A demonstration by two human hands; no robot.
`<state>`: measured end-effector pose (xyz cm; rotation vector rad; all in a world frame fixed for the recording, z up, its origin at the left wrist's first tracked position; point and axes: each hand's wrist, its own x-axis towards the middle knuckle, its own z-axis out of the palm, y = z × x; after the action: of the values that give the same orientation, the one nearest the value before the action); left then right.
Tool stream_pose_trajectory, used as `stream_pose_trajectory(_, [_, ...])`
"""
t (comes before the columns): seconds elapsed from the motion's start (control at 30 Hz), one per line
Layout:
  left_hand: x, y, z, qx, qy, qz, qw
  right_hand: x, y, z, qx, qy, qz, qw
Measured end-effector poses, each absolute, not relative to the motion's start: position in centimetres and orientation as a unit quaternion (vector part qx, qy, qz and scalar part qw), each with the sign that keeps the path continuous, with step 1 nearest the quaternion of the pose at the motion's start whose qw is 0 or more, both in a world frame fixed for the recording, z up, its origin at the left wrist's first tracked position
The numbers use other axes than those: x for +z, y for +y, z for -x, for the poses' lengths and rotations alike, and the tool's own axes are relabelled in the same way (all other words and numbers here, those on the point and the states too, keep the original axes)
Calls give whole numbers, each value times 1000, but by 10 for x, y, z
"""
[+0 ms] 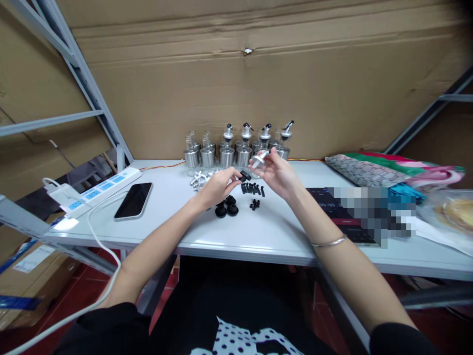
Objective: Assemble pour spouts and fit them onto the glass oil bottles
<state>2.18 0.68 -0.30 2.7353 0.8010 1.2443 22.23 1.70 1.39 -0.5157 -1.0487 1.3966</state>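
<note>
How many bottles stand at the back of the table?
6, possibly more hidden: a row against the cardboard, from the leftmost bottle to the rightmost bottle; the right four have spouts.

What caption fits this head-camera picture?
Left hand pinches a black stopper; right hand holds a metal spout.

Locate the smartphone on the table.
The smartphone lies face up on the table's left side, beside the power strip, left of the left hand.

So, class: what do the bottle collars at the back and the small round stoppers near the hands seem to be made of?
Bottle collars: probably brushed steel, with a grey, soft sheen. Round stoppers: apparently rubber or plastic, matte black and unreflective.
</note>
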Motion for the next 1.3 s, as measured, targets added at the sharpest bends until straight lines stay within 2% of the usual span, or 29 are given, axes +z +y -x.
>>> stream_pose_trajectory(0.07, [-3, 5, -23, 425, 258, -867, 33, 12, 18, -219, 595, -451, 232, 623])
stream_pose_trajectory(0.23, [-4, 4, -25, 447, 252, -858, 22, 14, 11, -212, 626, -480, 233, 569])
stream_pose_trajectory(0.53, [-3, 3, -24, 471, 257, -843, 39, 19, 7, -213, 622, -487, 251, 559])
stream_pose_trajectory(0.83, [-6, 4, -25, 467, 241, -848, 63, 20, 3, -213, 605, -522, 233, 554])
stream_pose_trajectory(1.0, [-4, 2, -27, 412, 221, -879, 96, 18, 5, -214, 604, -537, 230, 542])
stream_pose_trajectory(1.3, [-2, 0, -28, 435, 218, -871, 65, 16, 5, -212, 645, -503, 222, 531])
